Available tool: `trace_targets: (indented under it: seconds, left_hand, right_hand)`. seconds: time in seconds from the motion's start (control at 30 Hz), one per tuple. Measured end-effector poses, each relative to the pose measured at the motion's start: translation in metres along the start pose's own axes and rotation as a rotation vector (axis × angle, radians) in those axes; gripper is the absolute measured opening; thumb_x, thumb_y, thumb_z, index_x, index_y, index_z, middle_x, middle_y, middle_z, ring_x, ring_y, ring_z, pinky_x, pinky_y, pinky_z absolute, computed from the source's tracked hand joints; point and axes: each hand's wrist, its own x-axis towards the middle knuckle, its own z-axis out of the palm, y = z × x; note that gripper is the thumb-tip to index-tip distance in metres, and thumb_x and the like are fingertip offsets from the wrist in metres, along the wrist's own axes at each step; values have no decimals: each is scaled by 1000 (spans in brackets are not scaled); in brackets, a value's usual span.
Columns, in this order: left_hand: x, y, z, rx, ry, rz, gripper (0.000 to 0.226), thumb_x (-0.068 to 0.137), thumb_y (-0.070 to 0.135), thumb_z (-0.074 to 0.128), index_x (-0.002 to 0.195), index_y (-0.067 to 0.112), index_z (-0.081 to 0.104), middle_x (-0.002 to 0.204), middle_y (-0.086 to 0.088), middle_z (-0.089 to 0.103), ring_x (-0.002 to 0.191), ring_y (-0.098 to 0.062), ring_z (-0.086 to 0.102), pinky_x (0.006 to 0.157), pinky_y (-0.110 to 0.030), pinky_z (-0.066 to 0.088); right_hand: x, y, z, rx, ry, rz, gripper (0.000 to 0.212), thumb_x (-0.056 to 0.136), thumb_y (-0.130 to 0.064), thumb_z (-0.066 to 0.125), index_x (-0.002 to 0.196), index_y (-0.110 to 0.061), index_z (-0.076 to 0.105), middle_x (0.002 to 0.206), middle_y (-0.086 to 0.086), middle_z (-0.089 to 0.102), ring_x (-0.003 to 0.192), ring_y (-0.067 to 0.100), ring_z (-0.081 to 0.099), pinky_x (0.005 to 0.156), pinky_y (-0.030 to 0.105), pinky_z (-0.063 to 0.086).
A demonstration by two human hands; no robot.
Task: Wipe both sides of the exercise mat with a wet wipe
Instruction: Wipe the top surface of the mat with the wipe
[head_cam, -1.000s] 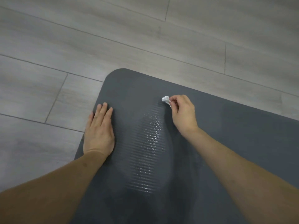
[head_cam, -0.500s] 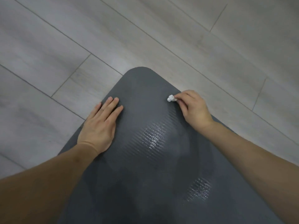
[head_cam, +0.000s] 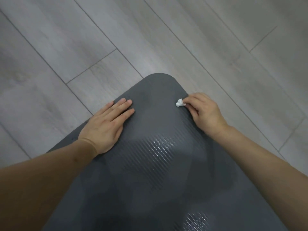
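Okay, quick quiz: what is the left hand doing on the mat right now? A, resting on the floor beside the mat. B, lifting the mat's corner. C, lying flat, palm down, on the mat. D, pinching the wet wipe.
C: the left hand lies flat with straight fingers on the dark grey exercise mat, while the right hand pinches the balled white wet wipe.

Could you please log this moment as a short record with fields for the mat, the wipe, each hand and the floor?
mat: dark grey exercise mat, flat on floor, ribbed, shiny streaks mid-surface
wipe: small white wet wipe, balled up, near the mat's right edge
left hand: flat, pressing the mat
right hand: pinching the wipe
floor: grey wood-look floor
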Motion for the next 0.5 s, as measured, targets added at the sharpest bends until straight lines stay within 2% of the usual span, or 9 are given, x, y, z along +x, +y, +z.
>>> trace_targets:
  seconds: [0.13, 0.33, 0.4, 0.5]
  left_hand:
    - [0, -3, -1, 18, -17, 11, 53, 102, 22, 35, 153, 12, 46, 165, -6, 33, 154, -23, 29, 127, -42, 18]
    - [0, -6, -1, 26, -42, 26, 55, 100, 22, 38, 154, 13, 45, 166, -7, 31, 154, -23, 27, 127, -41, 16]
    - [-1, -6, 0, 30, -59, 28, 56, 99, 22, 38, 154, 14, 44, 167, -6, 30, 155, -23, 26, 128, -42, 15]
    - [0, -5, -1, 42, -77, 29, 57, 99, 23, 37, 155, 14, 43, 167, -6, 29, 155, -23, 25, 128, -41, 13]
  right_hand:
    - [19, -5, -7, -20, -69, -18, 18, 102, -15, 56, 101, -8, 72, 97, 7, 65, 88, 28, 59, 81, 36, 50]
    - [121, -27, 25, 16, -64, -128, 19, 96, -6, 55, 93, -10, 73, 94, 6, 67, 86, 31, 61, 78, 39, 51]
    - [103, -21, 19, 19, -137, -159, 21, 97, 1, 55, 98, -9, 73, 99, 4, 68, 89, 29, 61, 82, 38, 51]
    - [22, -5, -18, 24, -288, -178, 22, 99, 4, 53, 105, -6, 72, 106, 7, 67, 92, 31, 61, 87, 35, 50]
